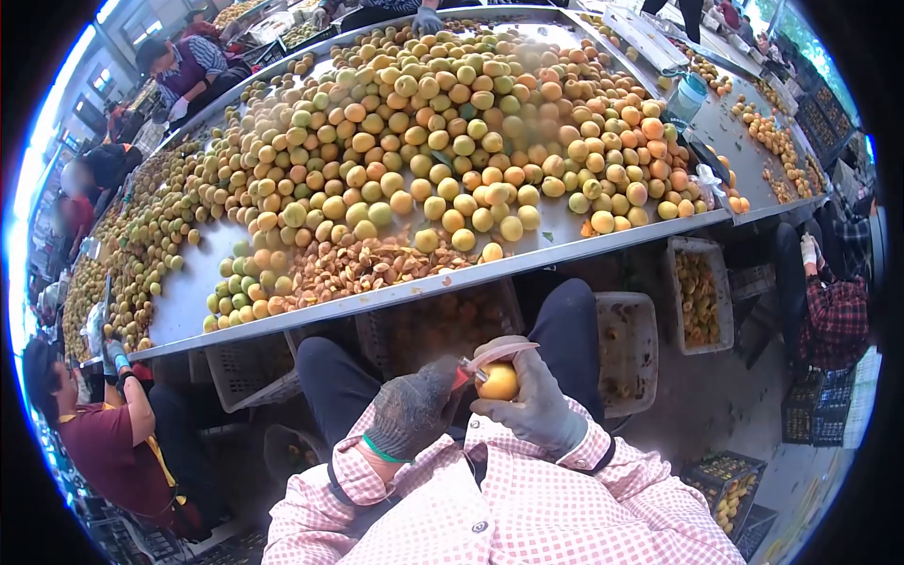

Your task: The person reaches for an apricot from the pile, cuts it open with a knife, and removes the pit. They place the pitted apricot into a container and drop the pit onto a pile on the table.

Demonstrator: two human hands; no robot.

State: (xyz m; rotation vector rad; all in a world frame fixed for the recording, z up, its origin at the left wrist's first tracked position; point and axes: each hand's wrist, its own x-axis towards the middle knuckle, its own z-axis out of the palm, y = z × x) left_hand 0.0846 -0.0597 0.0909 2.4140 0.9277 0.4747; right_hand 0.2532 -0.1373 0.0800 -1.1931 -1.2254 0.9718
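My left hand [412, 411], in a dark grey glove with a green cuff, is closed around the red handle of a knife [504, 350]. Its pale curved blade lies along the top of a yellow apricot [498, 381]. My right hand [539, 407], also gloved in grey, grips that apricot from the side, with the thumb below it. Both hands are close together above my lap. Just beyond them, a heap of brown apricot pits [363, 268] lies at the near edge of the metal table [198, 287].
Many apricots [424, 113] cover the table. Beneath its edge stand plastic crates [626, 325], and another crate of fruit [697, 294] is to the right. A co-worker in maroon [108, 447] sits at left, one in plaid [838, 320] at right. A bottle [687, 97] stands on the table.
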